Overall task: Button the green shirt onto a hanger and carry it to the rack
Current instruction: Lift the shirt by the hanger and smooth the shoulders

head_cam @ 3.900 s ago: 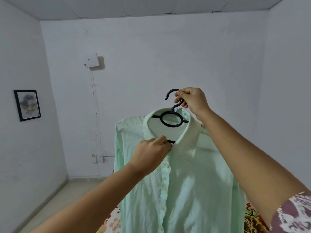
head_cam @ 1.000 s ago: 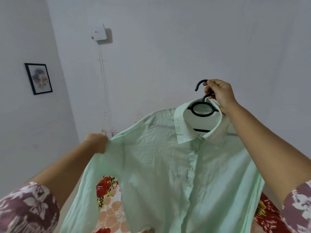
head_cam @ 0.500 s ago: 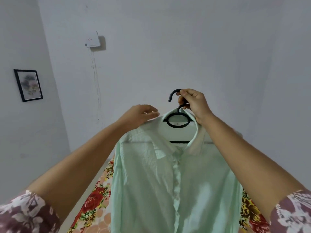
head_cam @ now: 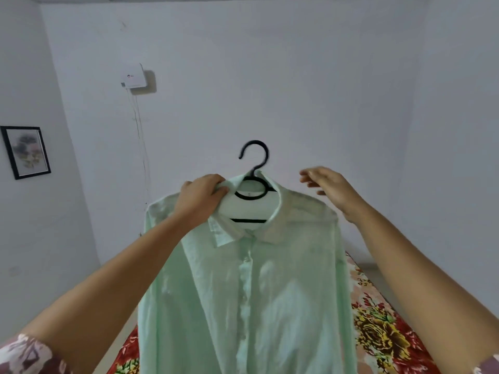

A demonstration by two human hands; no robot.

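Observation:
The pale green shirt hangs in front of me on a black plastic hanger, its front placket closed and its collar folded down. My left hand grips the left side of the collar and the hanger's shoulder beneath it, holding the whole thing up. My right hand is blurred, with fingers spread, just above the shirt's right shoulder and apart from the hook. The hook stands free above the collar. No rack is in view.
A bed with a red and yellow floral cover lies behind and below the shirt. White walls surround the room, with a white box and hanging cables on the back wall and a framed picture at the left.
My right hand has let go of the hanger's hook and moved right. My left hand has closed on the collar and hanger and now carries the shirt.

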